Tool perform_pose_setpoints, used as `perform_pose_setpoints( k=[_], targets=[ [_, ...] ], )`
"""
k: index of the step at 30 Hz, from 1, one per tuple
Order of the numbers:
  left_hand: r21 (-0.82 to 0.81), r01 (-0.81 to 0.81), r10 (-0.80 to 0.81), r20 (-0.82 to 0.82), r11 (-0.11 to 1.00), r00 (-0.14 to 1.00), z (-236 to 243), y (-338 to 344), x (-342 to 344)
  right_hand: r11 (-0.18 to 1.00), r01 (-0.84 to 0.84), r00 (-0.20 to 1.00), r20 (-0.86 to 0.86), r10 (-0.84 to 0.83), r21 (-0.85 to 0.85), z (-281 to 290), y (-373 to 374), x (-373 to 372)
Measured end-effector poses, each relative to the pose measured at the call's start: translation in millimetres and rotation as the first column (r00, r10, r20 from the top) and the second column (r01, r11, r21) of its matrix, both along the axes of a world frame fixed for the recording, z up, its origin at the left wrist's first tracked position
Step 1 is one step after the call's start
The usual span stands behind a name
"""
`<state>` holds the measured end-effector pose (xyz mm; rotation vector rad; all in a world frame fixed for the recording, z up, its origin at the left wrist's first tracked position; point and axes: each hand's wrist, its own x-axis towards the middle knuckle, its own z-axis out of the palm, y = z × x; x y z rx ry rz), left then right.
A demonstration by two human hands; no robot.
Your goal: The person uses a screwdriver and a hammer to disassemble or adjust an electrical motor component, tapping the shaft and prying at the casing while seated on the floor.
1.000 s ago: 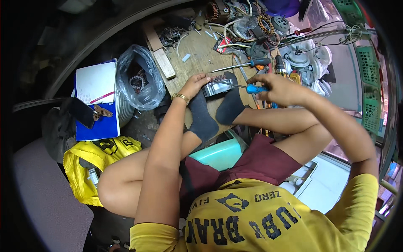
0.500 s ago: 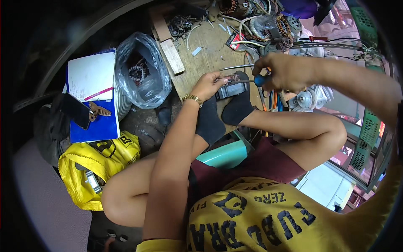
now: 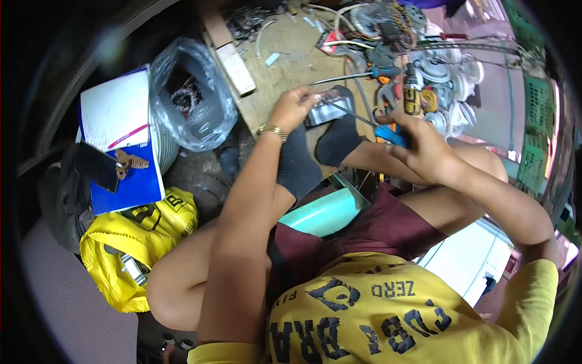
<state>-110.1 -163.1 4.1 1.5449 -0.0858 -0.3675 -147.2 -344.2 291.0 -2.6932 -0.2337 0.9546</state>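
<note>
A silver-grey metal motor core (image 3: 330, 113) with reddish-brown winding on its upper edge sits on the wooden board, braced between two feet in black socks (image 3: 337, 144). My left hand (image 3: 292, 110) pinches the core's upper left corner, fingers closed at the winding. From the right, my right hand (image 3: 424, 145) grips a screwdriver by its blue handle (image 3: 391, 134), and the shaft slants up-left to the winding. Exactly where the tip touches is too small to tell. Just beyond the core lies a second screwdriver (image 3: 383, 72), blue and black, its shaft pointing left.
Beyond the core, the wooden board (image 3: 285, 45) carries wire scraps and a wood block (image 3: 236, 68). Right of it are a yellow-black drill (image 3: 412, 91) and white pulleys (image 3: 436, 70). Leftward stand a plastic bag (image 3: 227, 118), a blue notebook (image 3: 130, 197) with a phone (image 3: 97, 167), and a yellow sack (image 3: 100, 242).
My right hand has come down and toward me with the screwdriver, its shaft now tilting more steeply. The second screwdriver's handle now shows uncovered. My left hand stays at the core; the view has shifted slightly.
</note>
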Motion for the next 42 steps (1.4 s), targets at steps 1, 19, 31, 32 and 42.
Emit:
perform_pose_setpoints(
  k=[1, 19, 31, 32, 42],
  targets=[
    [-0.121, -0.027, 0.024, -0.029, 0.992, 0.999, -1, 0, -3, 0.994, -0.074, 0.995, 0.077, 0.068, 0.076, -1, -2, 1],
    [-0.168, 0.194, -0.234, -0.268, 0.967, 0.934, 15, 18, 11, 0.987, -0.156, 0.987, 0.055, 0.153, 0.048, 117, -93, 13],
    [0.377, 0.010, -0.064, 0.130, 0.926, 0.989, 52, -35, 7, 0.971, 0.007, 0.999, 0.033, -0.016, 0.240, 18, -159, 34],
    [0.380, 0.011, -0.065, 0.128, 0.925, 0.990, 53, -37, 5, 0.975, 0.003, 0.999, -0.044, 0.007, 0.222, 25, -153, 44],
    [0.552, 0.022, -0.155, 0.197, 0.834, 0.968, 64, -44, 12, 0.961, -0.193, 0.958, -0.175, 0.229, 0.200, 29, -145, 126]
  ],
)
